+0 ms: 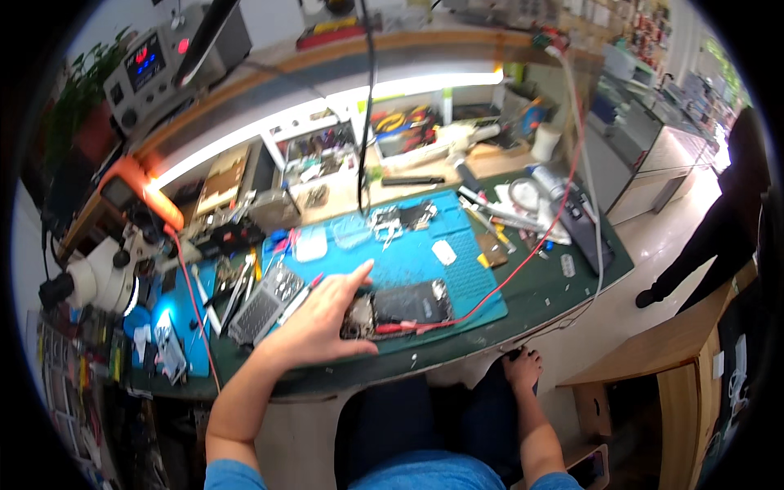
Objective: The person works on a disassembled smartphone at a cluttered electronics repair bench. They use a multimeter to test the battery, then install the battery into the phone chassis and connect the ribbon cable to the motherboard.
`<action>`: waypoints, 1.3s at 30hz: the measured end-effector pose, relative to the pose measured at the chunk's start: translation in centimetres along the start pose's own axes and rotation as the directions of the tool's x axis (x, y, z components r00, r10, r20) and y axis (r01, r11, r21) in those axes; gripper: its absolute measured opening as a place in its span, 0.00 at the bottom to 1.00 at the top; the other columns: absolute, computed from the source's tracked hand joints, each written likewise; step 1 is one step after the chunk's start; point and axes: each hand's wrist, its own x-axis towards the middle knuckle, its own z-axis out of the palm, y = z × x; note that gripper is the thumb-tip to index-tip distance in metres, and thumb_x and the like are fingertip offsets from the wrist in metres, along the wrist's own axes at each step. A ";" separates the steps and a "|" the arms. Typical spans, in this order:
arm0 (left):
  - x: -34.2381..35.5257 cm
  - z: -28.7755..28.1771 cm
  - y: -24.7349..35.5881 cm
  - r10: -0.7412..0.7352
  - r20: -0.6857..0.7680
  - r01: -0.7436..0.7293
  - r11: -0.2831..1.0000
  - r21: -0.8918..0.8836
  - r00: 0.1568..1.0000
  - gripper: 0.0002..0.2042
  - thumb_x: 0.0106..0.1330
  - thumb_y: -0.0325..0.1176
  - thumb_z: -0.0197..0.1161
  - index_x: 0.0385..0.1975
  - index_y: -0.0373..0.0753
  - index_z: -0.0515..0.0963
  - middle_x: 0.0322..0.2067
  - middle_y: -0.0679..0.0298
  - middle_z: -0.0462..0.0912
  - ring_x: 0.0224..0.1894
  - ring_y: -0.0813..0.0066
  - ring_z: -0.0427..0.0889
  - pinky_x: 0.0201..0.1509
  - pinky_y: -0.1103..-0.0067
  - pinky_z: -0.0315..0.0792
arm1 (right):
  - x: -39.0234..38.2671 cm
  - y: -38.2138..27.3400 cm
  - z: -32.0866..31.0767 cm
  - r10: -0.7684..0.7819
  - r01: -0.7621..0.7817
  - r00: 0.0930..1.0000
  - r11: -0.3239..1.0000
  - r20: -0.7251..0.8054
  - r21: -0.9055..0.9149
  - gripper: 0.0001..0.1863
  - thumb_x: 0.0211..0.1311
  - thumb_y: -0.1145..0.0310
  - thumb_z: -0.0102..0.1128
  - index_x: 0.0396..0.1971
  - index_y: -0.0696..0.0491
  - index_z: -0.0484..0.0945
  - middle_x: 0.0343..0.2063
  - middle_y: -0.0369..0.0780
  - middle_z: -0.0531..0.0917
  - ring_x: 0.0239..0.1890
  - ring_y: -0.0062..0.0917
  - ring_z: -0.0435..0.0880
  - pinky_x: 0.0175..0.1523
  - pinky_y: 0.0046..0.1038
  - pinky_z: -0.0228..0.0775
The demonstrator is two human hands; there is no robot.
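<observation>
My left hand (318, 318) is stretched over the bench with thumb and fingers spread, holding nothing. Just to its right, an opened phone (412, 302) with a black battery lies on the blue work mat (408, 263). A red test probe (396, 328) rests along the phone's near edge, its red lead running off to the right. Beside the left hand's outer side is a pen-like tool (300, 299) with a red end, next to a grey metal holder (268, 304). My right hand (523, 369) is down at my knee, fingers curled around something dark that I cannot make out.
An orange multimeter (140, 193) and a white microscope (94, 282) stand at the left. Loose phone parts (400, 219) lie at the mat's far side. Tweezers and tools (494, 214) crowd the right. A black cable (365, 122) hangs over the bench. Someone in dark trousers (694, 257) stands right.
</observation>
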 end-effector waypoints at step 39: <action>-3.1 -0.3 -2.6 0.077 -0.105 -0.066 0.992 0.106 0.991 0.50 0.51 0.28 0.83 0.78 0.39 0.66 0.66 0.57 0.85 0.66 0.50 0.82 0.81 0.54 0.67 | -11.9 -6.8 -19.5 -0.800 0.978 0.207 0.166 -0.564 0.124 0.15 0.59 0.68 0.79 0.46 0.50 0.88 0.35 0.35 0.87 0.32 0.32 0.86 0.36 0.36 0.79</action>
